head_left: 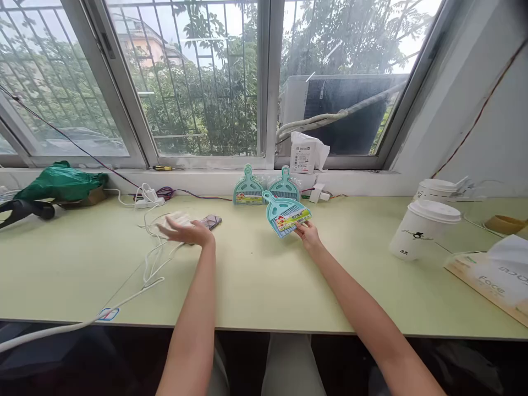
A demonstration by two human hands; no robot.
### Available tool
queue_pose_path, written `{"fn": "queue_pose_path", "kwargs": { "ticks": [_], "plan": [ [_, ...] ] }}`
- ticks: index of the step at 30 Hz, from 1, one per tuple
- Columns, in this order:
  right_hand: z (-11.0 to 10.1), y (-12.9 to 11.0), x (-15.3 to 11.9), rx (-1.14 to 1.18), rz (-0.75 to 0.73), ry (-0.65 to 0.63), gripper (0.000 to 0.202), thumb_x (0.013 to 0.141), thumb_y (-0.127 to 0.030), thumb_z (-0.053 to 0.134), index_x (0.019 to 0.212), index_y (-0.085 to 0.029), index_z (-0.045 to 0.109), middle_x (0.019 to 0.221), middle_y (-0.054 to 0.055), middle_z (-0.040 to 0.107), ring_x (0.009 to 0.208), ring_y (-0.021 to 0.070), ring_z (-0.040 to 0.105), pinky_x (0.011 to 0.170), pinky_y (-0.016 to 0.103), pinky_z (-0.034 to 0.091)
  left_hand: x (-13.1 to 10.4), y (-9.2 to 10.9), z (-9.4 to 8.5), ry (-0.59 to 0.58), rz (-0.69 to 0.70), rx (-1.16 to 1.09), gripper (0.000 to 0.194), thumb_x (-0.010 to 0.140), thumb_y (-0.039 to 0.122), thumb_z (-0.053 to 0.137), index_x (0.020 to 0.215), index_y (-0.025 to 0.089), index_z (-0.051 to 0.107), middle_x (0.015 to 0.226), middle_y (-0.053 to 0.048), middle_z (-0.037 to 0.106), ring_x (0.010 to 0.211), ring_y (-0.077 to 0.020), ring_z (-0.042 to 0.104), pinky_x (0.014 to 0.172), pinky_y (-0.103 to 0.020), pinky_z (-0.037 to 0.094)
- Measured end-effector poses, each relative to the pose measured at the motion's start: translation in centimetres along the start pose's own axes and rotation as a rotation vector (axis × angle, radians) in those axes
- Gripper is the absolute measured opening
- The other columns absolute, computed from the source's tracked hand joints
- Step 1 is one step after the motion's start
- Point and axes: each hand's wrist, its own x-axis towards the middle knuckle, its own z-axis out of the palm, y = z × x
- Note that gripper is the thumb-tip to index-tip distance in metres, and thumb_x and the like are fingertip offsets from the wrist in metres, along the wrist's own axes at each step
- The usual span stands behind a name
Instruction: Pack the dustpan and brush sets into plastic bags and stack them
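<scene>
Right hand [307,233] grasping one teal plastic mini dustpan-and-brush set [285,214] | two more sets [248,188] at desk's [256,275] far edge | left hand [190,232] released, flat | two lidded white paper cups [421,228], contents hidden

Two bare forearms come up from the bottom edge of the view, both uncovered from below the elbow to the wrist, with no sleeve, cuff, watch, band or glove on either. The left hand [187,231] is slim, with long fingers and no ring that can be made out. The right hand [307,232] is likewise slim and plain, and its nails are too small to judge. Both forearms are lean and smooth, with no marks or tattoos to be seen. Between the arms, low down under the edge of the desk, a strip of pale grey cloth shows, likely trousers over the person's lap
</scene>
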Motion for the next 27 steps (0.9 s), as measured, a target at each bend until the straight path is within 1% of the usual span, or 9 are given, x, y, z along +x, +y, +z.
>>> {"fn": "queue_pose_path", "kwargs": {
  "ticks": [3, 7, 8, 9, 13, 16, 22, 24, 27],
  "plan": [
    [0.7, 0.3, -0.6, 0.003, -0.003, -0.036, 0.032, 0.065, -0.008, 0.076, 0.092, -0.016, 0.06, 0.1, 0.005, 0.069, 0.088, 0.0176, 0.069, 0.085, 0.031, 0.06, -2.4, 1.0, 1.2, -0.415, 0.004, -0.228, 0.044, 0.087, 0.022, 0.041, 0.13, 0.013, 0.045, 0.142, -0.017, 0.042, 0.136, -0.0246, 0.035, 0.114, -0.043, 0.024],
    [2.4, 1.0, -2.1, 0.013, 0.013, -0.136, 0.031, 0.068, -0.01, 0.075, 0.095, -0.016, 0.061, 0.097, 0.005, 0.07, 0.086, 0.0167, 0.07, 0.083, 0.028, 0.06, -7.7, 2.4, 2.6, -1.442, -0.536, -0.499, 0.049, 0.095, 0.047, 0.028, 0.125, 0.015, 0.049, 0.124, -0.017, 0.058, 0.106, -0.0239, 0.061, 0.09, -0.042, 0.05],
    [2.8, 1.1, -2.4, 0.01, 0.022, -0.153, 0.028, 0.07, -0.01, 0.074, 0.095, -0.015, 0.061, 0.097, 0.006, 0.071, 0.086, 0.0161, 0.07, 0.082, 0.027, 0.06, -9.0, 2.6, 2.7, -1.629, -0.597, -0.482, 0.05, 0.093, 0.052, 0.034, 0.122, 0.014, 0.052, 0.119, -0.017, 0.061, 0.101, -0.0247, 0.062, 0.085, -0.042, 0.052],
    [3.1, 1.2, -2.7, -0.003, 0.041, -0.164, 0.024, 0.073, -0.01, 0.071, 0.094, -0.014, 0.062, 0.097, 0.006, 0.071, 0.084, 0.0154, 0.07, 0.08, 0.025, 0.06, -10.1, 2.7, 2.6, -1.696, -0.621, -0.483, 0.049, 0.091, 0.052, 0.041, 0.12, 0.013, 0.053, 0.116, -0.017, 0.062, 0.099, -0.0243, 0.063, 0.083, -0.039, 0.052],
    [3.1, 0.7, -2.8, -0.181, 0.305, -0.261, 0.007, 0.081, -0.008, 0.062, 0.088, -0.007, 0.064, 0.085, 0.012, 0.072, 0.073, 0.0164, 0.072, 0.069, 0.022, 0.061, -11.9, 2.4, 2.6, -1.443, -0.719, -0.441, 0.043, 0.093, 0.049, 0.04, 0.118, 0.017, 0.051, 0.112, -0.012, 0.064, 0.096, -0.0216, 0.064, 0.081, -0.035, 0.053],
    [1.9, -0.4, -1.8, -0.234, 0.458, -0.365, 0.01, 0.081, -0.004, 0.06, 0.09, -0.005, 0.065, 0.085, 0.016, 0.072, 0.074, 0.019, 0.072, 0.067, 0.023, 0.061, -11.1, 1.8, 3.1, -1.223, -0.624, -0.518, 0.031, 0.096, 0.039, 0.039, 0.117, 0.018, 0.05, 0.12, -0.01, 0.06, 0.106, -0.0178, 0.061, 0.091, -0.031, 0.049],
    [-2.1, -2.1, 1.2, 0.028, 0.136, 0.105, 0.019, 0.089, -0.005, 0.047, 0.079, -0.013, 0.061, 0.073, 0.008, 0.071, 0.072, 0.0141, 0.072, 0.073, 0.023, 0.061, -9.5, 0.6, 3.5, -0.976, -0.405, -0.493, 0.033, 0.097, 0.038, 0.036, 0.122, 0.021, 0.049, 0.123, -0.01, 0.059, 0.114, -0.017, 0.056, 0.095, -0.029, 0.045],
    [-2.9, -2.5, 1.6, 0.019, 0.148, 0.072, 0.023, 0.092, -0.01, 0.044, 0.079, -0.014, 0.063, 0.077, 0.009, 0.071, 0.075, 0.0136, 0.071, 0.073, 0.023, 0.06, -9.5, 0.5, 3.2, -0.963, -0.314, -0.429, 0.037, 0.096, 0.042, 0.035, 0.126, 0.022, 0.048, 0.123, -0.009, 0.059, 0.116, -0.0187, 0.055, 0.095, -0.03, 0.044],
    [-2.2, -2.9, 0.8, -0.181, 0.207, -0.148, 0.019, 0.091, -0.019, 0.049, 0.089, -0.012, 0.067, 0.094, 0.013, 0.071, 0.08, 0.0153, 0.071, 0.072, 0.025, 0.058, -10.1, 0.8, 2.6, -0.995, -0.259, -0.346, 0.044, 0.095, 0.048, 0.034, 0.128, 0.022, 0.048, 0.122, -0.01, 0.06, 0.117, -0.0215, 0.055, 0.093, -0.031, 0.044]
  ]
}}
